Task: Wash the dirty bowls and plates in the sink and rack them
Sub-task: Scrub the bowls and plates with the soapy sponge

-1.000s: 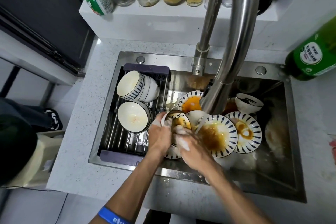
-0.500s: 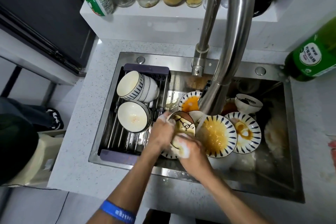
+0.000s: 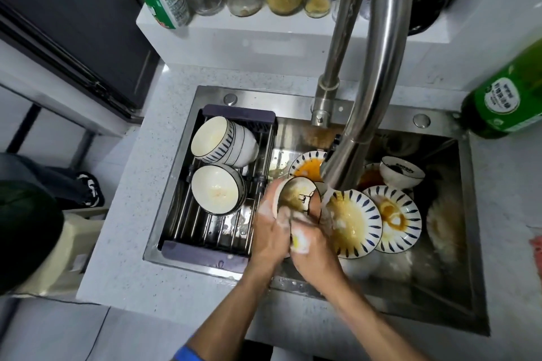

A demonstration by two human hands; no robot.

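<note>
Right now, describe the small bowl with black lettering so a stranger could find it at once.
Start at the steel sink, then go to its far right part, behind the big curved tap. There sits a small white bowl, behind the two blue-striped plates. It alone carries black lettering inside and no blue stripes.

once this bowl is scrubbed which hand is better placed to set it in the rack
Probably the left hand. It grips the small bowl by its rim and is on the side of the drying rack, beside the bowls already racked. The right hand holds the soapy sponge.
</note>
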